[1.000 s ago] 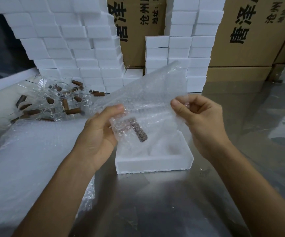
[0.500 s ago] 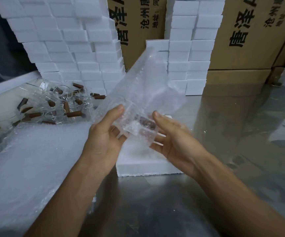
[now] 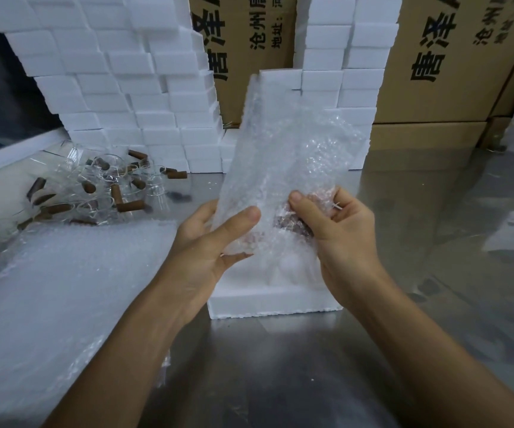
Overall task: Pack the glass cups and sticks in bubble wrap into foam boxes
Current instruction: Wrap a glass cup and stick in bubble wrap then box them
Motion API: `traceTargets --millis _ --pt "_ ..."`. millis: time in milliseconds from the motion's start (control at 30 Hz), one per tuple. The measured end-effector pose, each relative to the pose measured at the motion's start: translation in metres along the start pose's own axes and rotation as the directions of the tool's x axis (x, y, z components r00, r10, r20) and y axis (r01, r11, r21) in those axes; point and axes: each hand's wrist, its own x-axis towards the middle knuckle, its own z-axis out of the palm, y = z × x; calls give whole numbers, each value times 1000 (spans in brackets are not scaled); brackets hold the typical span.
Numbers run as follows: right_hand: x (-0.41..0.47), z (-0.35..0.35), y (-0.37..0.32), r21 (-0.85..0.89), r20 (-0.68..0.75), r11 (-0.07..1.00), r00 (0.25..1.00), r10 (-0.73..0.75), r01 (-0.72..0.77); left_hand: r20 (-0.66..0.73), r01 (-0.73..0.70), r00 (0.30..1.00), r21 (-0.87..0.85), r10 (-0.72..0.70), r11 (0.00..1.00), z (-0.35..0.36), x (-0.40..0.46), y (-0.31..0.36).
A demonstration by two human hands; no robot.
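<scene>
A sheet of bubble wrap [image 3: 283,156] stands up between my hands over an open white foam box [image 3: 268,301] on the steel table. A brown stick [image 3: 289,225] shows faintly through the wrap's lower part; whether a glass cup is inside I cannot tell. My left hand [image 3: 206,242] pinches the wrap's lower left edge with thumb on top. My right hand [image 3: 339,230] curls round the wrapped bundle from the right. Loose glass cups [image 3: 154,186] and brown sticks [image 3: 129,206] lie in a heap at the far left.
A stack of bubble wrap sheets [image 3: 58,291] lies on the table at the left. White foam boxes [image 3: 132,88] are piled at the back, with cardboard cartons [image 3: 434,66] behind them. The steel table [image 3: 434,273] reaches out to the right.
The free end of the wrap has swung upright. My right hand has turned from an open palm under the bundle to curling round it; my left thumb now presses on the wrap.
</scene>
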Motion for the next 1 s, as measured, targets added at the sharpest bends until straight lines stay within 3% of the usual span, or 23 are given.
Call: traceTargets --millis 200,367,533,633,700,767,833,900,1000 --pt "-3 3 3 -121 43 990 997 -67 71 47 -35 998 125 30 992 1 -3 2" --pt "-5 4 5 -175 55 981 996 -72 81 -147 -3 989 -29 -1 1000 8 -3 6" --pt "-6 4 3 -137 62 990 998 -19 27 -245 20 969 -100 -44 995 11 -4 9" --pt "-8 3 4 -286 -5 952 993 -115 109 -337 24 940 -85 -52 996 8 -4 8" --pt "-11 3 3 -502 11 807 935 -354 311 -386 29 921 -69 -53 997 5 -3 9" --pt "-12 2 3 -643 197 524 782 -592 559 -396 35 917 -61 -56 998 5 -3 10" --pt "-12 1 5 -643 369 334 661 -653 689 -377 45 924 -52 -61 998 5 -2 10" --pt "-11 1 9 -644 424 341 690 -586 685 -327 54 942 -56 -70 997 5 -2 11" --pt "-14 -1 15 -657 386 520 836 -391 546 -249 70 964 -122 -99 990 6 -3 14"
